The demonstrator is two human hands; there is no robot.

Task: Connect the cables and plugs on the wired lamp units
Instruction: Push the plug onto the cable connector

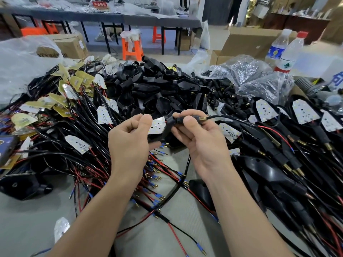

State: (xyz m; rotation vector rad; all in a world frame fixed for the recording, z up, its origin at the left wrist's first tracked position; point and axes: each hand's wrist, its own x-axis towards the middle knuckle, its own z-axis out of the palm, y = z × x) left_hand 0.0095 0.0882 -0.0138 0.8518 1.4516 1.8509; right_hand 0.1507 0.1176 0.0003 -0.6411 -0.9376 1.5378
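Nearest you, loose red and black wires [157, 193] lie across the grey bench [27, 229]. Above them, over the middle of the bench, your left hand [130, 140] pinches a white board [157, 125] between thumb and fingers. Your right hand [200, 140] curls round a black plug [177, 120] just beside the board's right edge, and a cable [228, 118] runs right from the plug's brass end. Behind lies a heap of black housings [154, 84]; farther off stand two bottles [289, 52] and an orange stool [132, 47].
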